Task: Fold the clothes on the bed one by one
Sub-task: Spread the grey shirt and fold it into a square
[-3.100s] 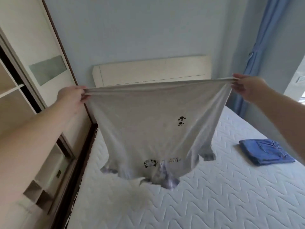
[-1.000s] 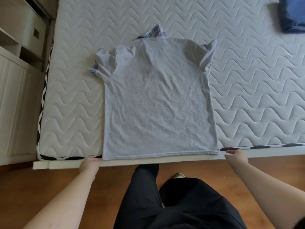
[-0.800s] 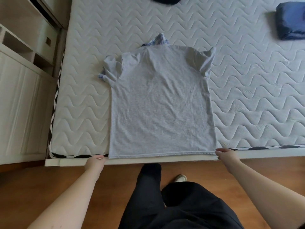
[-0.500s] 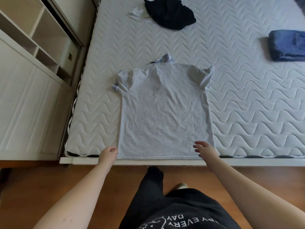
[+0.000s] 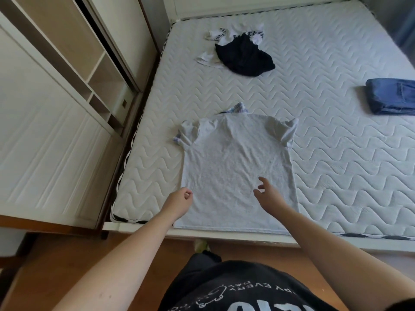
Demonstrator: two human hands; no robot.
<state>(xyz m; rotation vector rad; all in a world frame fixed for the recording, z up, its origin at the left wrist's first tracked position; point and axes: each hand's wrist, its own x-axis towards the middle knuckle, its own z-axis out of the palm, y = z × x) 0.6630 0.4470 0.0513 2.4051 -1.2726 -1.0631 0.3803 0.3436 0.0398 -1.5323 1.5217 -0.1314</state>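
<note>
A grey polo shirt [image 5: 235,162] lies flat and face down on the white quilted mattress [image 5: 336,167], hem at the near edge, plaid collar peeking out at the far end. My left hand [image 5: 178,203] hovers over the shirt's lower left part with loosely curled fingers, holding nothing. My right hand [image 5: 268,195] is over the lower middle of the shirt, fingers spread and relaxed, empty. Both sleeves are bunched at the shoulders.
A black garment [image 5: 244,56] lies on a white printed one [image 5: 221,35] at the far side of the bed. Folded blue jeans [image 5: 391,96] sit at the right. A wardrobe with open shelves [image 5: 74,70] stands along the left. Wooden floor is below the bed edge.
The shirt, held up in the air earlier, now lies flat on the bed. Both hands have let go of the hem corners and moved forward over the shirt's lower part.
</note>
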